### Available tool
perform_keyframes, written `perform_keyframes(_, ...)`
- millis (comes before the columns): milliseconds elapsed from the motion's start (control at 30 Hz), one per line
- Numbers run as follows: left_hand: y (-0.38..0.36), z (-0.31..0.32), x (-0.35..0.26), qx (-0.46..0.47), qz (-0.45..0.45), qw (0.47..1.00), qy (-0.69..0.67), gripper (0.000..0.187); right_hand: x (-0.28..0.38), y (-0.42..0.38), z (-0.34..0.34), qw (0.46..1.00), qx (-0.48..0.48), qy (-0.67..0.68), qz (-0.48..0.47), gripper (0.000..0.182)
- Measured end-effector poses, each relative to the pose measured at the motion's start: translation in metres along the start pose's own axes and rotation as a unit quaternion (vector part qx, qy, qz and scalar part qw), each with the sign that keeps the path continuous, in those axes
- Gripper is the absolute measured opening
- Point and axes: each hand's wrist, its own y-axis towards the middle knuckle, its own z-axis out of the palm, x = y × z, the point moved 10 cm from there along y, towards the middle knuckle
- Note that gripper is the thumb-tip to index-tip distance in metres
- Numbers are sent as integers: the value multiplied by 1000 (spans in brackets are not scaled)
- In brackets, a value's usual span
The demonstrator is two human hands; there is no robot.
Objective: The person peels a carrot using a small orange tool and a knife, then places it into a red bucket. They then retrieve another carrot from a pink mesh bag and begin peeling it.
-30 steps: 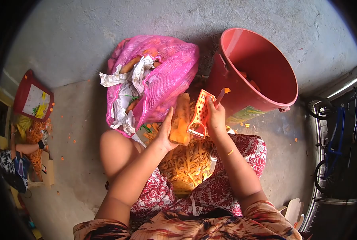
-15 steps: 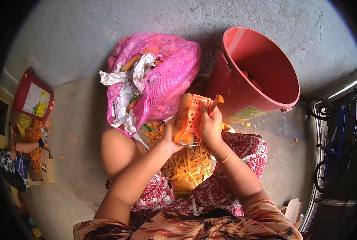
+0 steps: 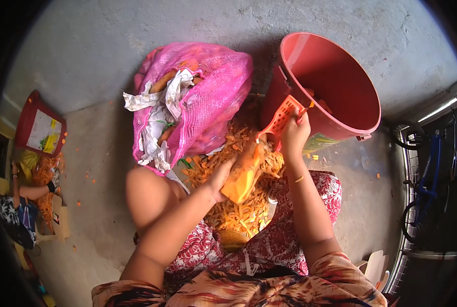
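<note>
My left hand [image 3: 220,179] is wrapped round a thick carrot [image 3: 243,179]. A bright orange peeled patch shows at its near end, and brownish skin remains on the far part. My right hand [image 3: 294,135] is closed on an orange peeler [image 3: 284,115] with a perforated handle, held beyond the carrot at its upper right. A slim red piece with an orange bit at its tip sticks out of the same fist. Below both hands lies a heap of peelings [image 3: 244,210], between my crossed legs.
A pink mesh sack [image 3: 221,97] with carrots and crumpled paper leans by the wall. To its right stands a tall red bucket [image 3: 274,89] with some orange pieces inside. At far left, a person [image 3: 21,207] sits near orange shreds and another red bucket [image 3: 26,123]. A bicycle [image 3: 428,179] is at right.
My right hand has swung the peeler up and right, off the carrot. The carrot has tipped and come slightly nearer, its peeled patch now in sight.
</note>
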Motion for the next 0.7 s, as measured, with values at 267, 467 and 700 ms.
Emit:
perform_keyframes(267, 0, -19, -5, -45, -14, 999, 24, 50, 34, -24, -6, 998, 5, 61, 33, 16)
perform_keyframes(467, 2, -19, -3, 10, -18, 999, 34, 50, 52, -64, 14, 994, 102, -30, -36, 15)
perform_keyframes(700, -11, -10, 5, 23, -48, 987, 155, 50, 9, 22, -59, 980, -180, -67, -52, 22)
